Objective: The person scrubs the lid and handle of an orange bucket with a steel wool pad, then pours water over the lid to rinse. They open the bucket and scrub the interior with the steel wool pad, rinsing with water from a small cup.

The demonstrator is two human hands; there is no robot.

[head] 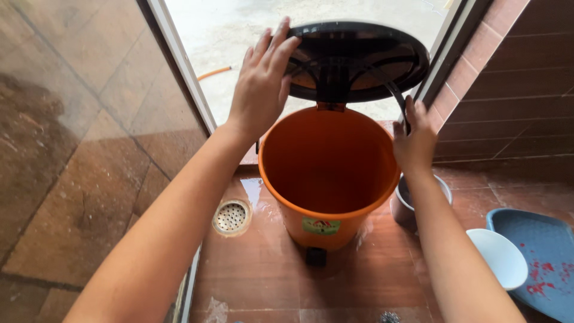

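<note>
1. Left hand (261,90) lies flat with open fingers on the rim of the black lid (359,60), holding it up.
2. Right hand (414,140) is curled around the thin black wire handle (396,96) by the bin's edge.
3. Orange bin (329,179) stands open on the wet brown tile floor (359,281), lid tipped back.
4. Round metal drain (231,216) sits near the bin's left side.
5. Metal cup (406,206), white bowl (496,257) and blue tray (538,251) lie to the right.

One orange bin (327,173), one black lid (359,60), two hands (261,90), one drain (231,216), one white bowl (499,257).
</note>
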